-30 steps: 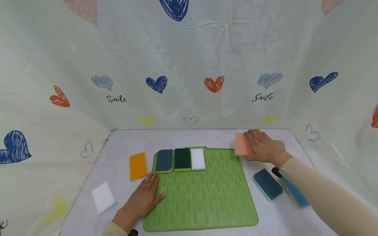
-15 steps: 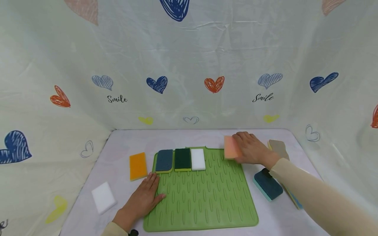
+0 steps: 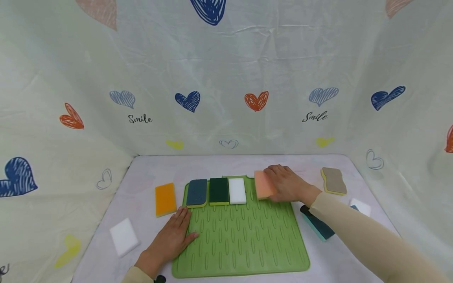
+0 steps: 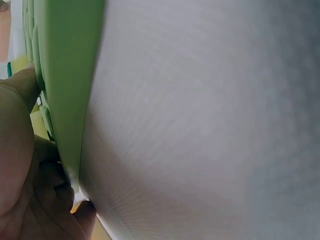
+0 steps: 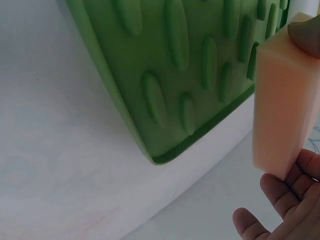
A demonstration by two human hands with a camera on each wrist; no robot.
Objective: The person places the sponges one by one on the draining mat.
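— Well, clamped now in the right hand [image 3: 288,186]: a peach sponge [image 3: 264,184], fingers [image 5: 305,37] on the top edge, thumb side underneath, held on its long edges just above the far right part of the green mat [image 3: 247,239].

— Looks light?

— Very likely. Foam block, no scouring layer showing in the right wrist view, so probably soft all through. Should give under pressure, spring back, hardly slip. Nothing fragile about it.

— Best place to take hold?

— Across the narrow width, on the two long side faces, near the middle. Already gripped that way. Pinching a corner would only bend it.

— And off to the fingers' left?

— White sponge [image 3: 237,191], dark green sponge [image 3: 218,191] and blue sponge [image 3: 196,192], side by side along the mat's far edge, close to the peach one but not touching it.

— Left hand [image 3: 173,237]?

— Flat, fingers straight and together, pressing the mat's near left edge and the surface [image 3: 148,173] beside it. Holding nothing.

— Anything else around?

— Orange sponge [image 3: 165,199] just beyond the left fingers, off the mat; a white block [image 3: 123,237] further out to their left. Behind the right wrist, a tan wavy sponge [image 3: 334,180]; a teal sponge [image 3: 318,227] partly hidden under the sleeve.
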